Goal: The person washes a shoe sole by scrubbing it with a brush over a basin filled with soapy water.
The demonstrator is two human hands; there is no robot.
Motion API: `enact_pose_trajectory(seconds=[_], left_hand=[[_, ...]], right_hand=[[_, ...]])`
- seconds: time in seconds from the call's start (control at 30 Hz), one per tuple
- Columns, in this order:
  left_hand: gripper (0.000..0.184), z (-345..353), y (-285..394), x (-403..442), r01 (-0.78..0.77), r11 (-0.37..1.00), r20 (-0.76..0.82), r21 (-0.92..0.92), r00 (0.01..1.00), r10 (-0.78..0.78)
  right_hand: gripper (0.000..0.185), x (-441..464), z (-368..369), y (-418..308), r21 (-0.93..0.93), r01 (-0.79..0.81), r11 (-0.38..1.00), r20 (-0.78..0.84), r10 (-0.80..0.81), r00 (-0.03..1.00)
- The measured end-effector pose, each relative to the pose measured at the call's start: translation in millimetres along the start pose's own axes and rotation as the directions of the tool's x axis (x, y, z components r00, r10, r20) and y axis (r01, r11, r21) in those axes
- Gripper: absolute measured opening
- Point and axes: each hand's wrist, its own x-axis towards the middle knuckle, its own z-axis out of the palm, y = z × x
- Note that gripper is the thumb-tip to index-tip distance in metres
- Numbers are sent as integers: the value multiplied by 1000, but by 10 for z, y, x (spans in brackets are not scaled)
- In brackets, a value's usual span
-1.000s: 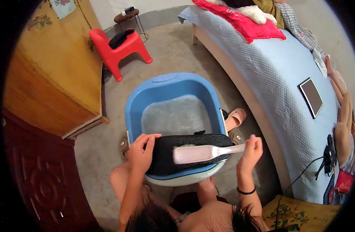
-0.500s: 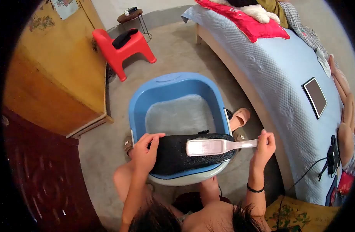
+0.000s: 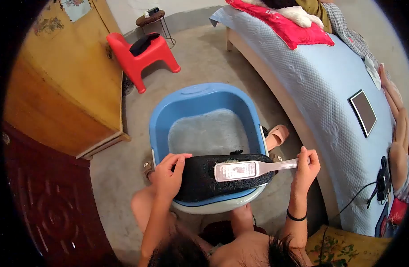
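A flat black fabric piece (image 3: 200, 178) with rounded ends lies across the near rim of the blue tub (image 3: 156, 120). My left hand (image 3: 169, 173) grips its left end, thumb on top and the other fingers partly hidden. In my right hand (image 3: 306, 165) is the handle of a pale scrubbing brush (image 3: 237, 171). The brush head rests bristles down on the right half of the fabric. Cloudy, foamy water (image 3: 206, 133) lies in the tub beyond it.
At the far left a red plastic chair (image 3: 146, 58) holds a dark item. A yellow cabinet (image 3: 66, 84) stands at left. To the right is a bed with a pale blue cover (image 3: 302, 75), a tablet (image 3: 364, 113) and another person's legs (image 3: 398, 115). Pink clogs (image 3: 277, 135) are beside the tub.
The brush has shifted and tilted slightly on the black fabric, and my right hand has moved a little to the right. My left hand keeps its hold in nearly the same place.
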Motion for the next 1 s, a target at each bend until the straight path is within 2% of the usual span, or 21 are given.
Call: enact_pose_trajectory(seconds=[0.03,0.07,0.13,0.2,0.3,0.4,0.43,0.5,0.57,0.67,0.8,0.9,0.93,1.0], left_hand=[[21,-4,-5,5,-14,1000,3,-7,1000,14],[21,-1,-11,9,-28,999,7,-15,1000,28],[21,11,-55,15,-16,1000,5,2,1000,16],[21,11,-83,21,6,1000,5,17,1000,-6],[22,12,-79,40,9,1000,17,6,1000,-9],[22,-5,10,26,46,999,21,23,999,-47],[21,-19,42,20,43,999,20,31,999,-44],[21,-25,88,8,40,998,18,42,999,-41],[21,-4,55,8,-21,1000,-2,13,1000,21],[21,12,35,22,-52,999,-8,-2,999,52],[20,19,-63,36,-18,999,3,-44,1000,19],[22,15,0,24,-20,1000,17,-24,1000,20],[22,5,16,19,-13,1000,23,-12,1000,13],[22,-1,-27,28,-40,999,20,-26,999,40]], right_hand=[[30,-22,5,16,71,-28,997,21,27,999],[28,-36,21,132,-35,49,998,6,-49,999],[26,-165,150,87,-57,93,994,54,-90,995],[23,-332,255,97,26,-48,999,136,44,990],[24,-388,285,123,-98,22,995,170,-5,985],[25,-203,201,-59,-23,4,1000,116,-2,993],[25,-116,136,17,-58,50,997,77,-45,996],[26,-10,6,74,-1,6,1000,20,-6,1000],[26,41,-66,83,6,-25,1000,5,25,1000],[25,-86,53,180,-47,41,998,30,-39,999],[24,-412,280,95,-61,-8,998,189,19,982],[27,-334,241,183,-85,16,996,174,-1,985],[27,-280,228,68,55,-65,996,162,55,985],[28,-98,124,186,-51,77,996,68,-73,995]])
